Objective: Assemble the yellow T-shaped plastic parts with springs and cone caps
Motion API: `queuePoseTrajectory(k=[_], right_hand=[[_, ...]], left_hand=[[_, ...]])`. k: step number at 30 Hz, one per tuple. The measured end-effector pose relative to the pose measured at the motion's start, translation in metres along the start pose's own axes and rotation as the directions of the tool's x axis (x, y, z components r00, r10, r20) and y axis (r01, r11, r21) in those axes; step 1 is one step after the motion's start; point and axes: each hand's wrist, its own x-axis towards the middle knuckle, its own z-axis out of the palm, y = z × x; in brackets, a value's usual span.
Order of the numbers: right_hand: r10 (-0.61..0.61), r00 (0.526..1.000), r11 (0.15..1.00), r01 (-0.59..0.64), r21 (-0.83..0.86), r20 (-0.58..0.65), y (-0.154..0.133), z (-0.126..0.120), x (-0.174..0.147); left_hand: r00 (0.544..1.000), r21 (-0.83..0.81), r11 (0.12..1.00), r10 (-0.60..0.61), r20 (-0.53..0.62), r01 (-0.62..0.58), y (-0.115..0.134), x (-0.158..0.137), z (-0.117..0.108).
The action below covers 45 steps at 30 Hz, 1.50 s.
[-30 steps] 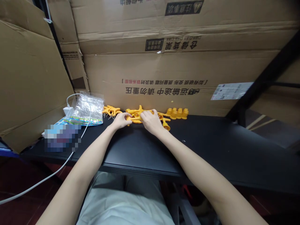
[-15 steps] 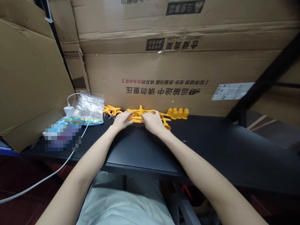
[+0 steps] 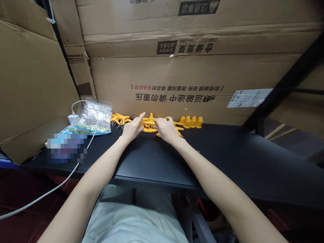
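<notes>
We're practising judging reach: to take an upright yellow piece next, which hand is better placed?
The right hand, I'd judge: it is closer to the upright pieces, while the left hand is farther off, with the right in between. Both hands are at the central yellow parts.

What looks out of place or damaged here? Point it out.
The cardboard behind the black table looks odd: its printing is upside down, and its left side has a ragged, apparently torn edge. The central yellow pieces are too crowded and partly hidden to judge for damage.
</notes>
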Motion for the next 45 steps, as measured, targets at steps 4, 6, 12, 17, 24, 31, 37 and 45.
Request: queuePoseTrajectory(k=[4,6,12,17,24,31,37,45], right_hand=[[0.029,0.999,1.000,-0.029,-0.005,0.025,0.000,-0.001,0.001],[0.035,0.998,0.999,-0.035,-0.013,0.048,-0.003,-0.003,0.001],[0.024,0.995,0.995,-0.015,-0.100,0.092,-0.012,-0.009,0.003],[-0.062,0.997,0.985,0.068,-0.156,0.043,-0.012,-0.006,0.001],[-0.213,0.967,0.961,0.181,-0.211,-0.138,-0.010,0.000,-0.001],[-0.135,0.989,0.989,0.132,-0.063,-0.059,-0.019,0.006,0.001],[0.058,0.993,0.990,-0.071,0.122,0.104,-0.011,-0.001,0.023],[-0.038,0.980,0.993,0.059,-0.102,0.194,-0.010,-0.039,0.055]], left_hand=[[0.999,0.018,1.000,0.012,0.029,-0.013,-0.001,0.001,0.003],[0.998,0.003,1.000,0.026,0.053,-0.026,-0.005,0.003,0.007],[0.985,-0.151,0.987,-0.033,0.168,0.059,-0.012,0.008,0.009],[0.932,-0.377,0.896,-0.096,0.348,0.233,-0.011,0.008,-0.003],[0.809,-0.555,0.699,-0.057,0.585,0.451,-0.027,0.010,-0.014],[0.843,-0.427,0.835,-0.077,0.533,0.347,-0.035,0.019,-0.030],[0.961,0.063,0.987,0.126,0.247,-0.146,-0.020,0.052,-0.061],[0.889,0.043,0.994,0.069,0.453,-0.099,-0.022,0.075,-0.083]])
